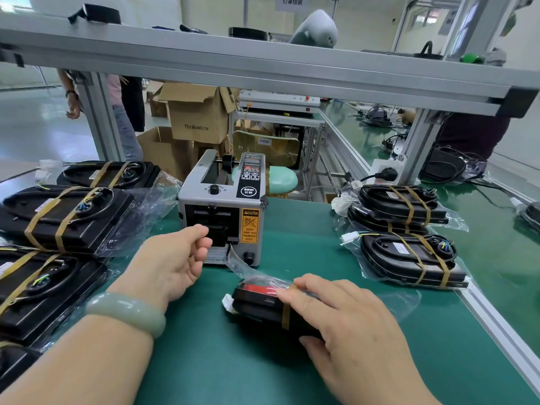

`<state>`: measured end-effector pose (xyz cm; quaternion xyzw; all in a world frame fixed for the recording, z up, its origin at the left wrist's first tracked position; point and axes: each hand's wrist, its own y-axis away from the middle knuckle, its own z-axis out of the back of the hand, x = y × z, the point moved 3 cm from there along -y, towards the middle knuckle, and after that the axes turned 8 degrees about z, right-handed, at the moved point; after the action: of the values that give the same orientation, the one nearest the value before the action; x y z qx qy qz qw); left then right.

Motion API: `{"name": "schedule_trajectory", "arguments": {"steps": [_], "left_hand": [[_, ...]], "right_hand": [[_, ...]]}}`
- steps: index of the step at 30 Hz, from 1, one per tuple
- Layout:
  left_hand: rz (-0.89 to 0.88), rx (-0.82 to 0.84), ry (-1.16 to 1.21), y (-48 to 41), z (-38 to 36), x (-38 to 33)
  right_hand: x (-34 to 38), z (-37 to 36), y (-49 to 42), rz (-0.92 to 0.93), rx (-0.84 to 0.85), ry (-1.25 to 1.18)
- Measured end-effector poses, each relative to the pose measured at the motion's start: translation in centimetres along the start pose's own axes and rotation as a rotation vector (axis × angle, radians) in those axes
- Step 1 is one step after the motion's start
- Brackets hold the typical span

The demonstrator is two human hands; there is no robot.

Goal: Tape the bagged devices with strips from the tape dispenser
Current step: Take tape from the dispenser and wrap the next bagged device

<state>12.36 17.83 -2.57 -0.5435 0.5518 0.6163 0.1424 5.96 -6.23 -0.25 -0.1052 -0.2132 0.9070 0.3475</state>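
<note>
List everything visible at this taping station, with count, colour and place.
tape dispenser: one, grey, back centre of the mat
mat: one, green, covering the bench
taped devices on the left: at least four, black in clear bags, tan strips
taped devices on the right: at least three, black, two stacked behind one
device in front: one, black and red, bagged, one tan strip
cardboard boxes: several, brown, behind the bench
stool: one, mint seat, behind the dispenser
shelf: one, grey metal, overhead
bracelet: one, pale green, left wrist
left hand: at the dispenser outlet, fingers curled; grip unclear
right hand: holds the device in front
</note>
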Motion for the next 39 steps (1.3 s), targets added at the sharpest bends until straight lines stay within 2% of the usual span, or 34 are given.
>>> {"name": "schedule_trajectory", "arguments": {"steps": [9, 19, 29, 39], "left_hand": [[0.043, -0.072, 0.055, -0.5, -1.7, -0.7], [-0.036, -0.225, 0.044, -1.6, -2.1, -0.5], [0.040, -0.097, 0.093, -1.1, -2.3, -0.5], [-0.017, -0.223, 0.076, -2.0, -2.9, -0.9]], "right_hand": [[0.0, 0.0, 0.0, -0.001, -0.012, 0.005], [0.0, 0.0, 0.0, -0.009, -0.038, -0.004], [0.1, 0.0, 0.0, -0.015, -0.041, -0.015], [0.1, 0.1, 0.0, -0.020, -0.042, -0.013]]}}
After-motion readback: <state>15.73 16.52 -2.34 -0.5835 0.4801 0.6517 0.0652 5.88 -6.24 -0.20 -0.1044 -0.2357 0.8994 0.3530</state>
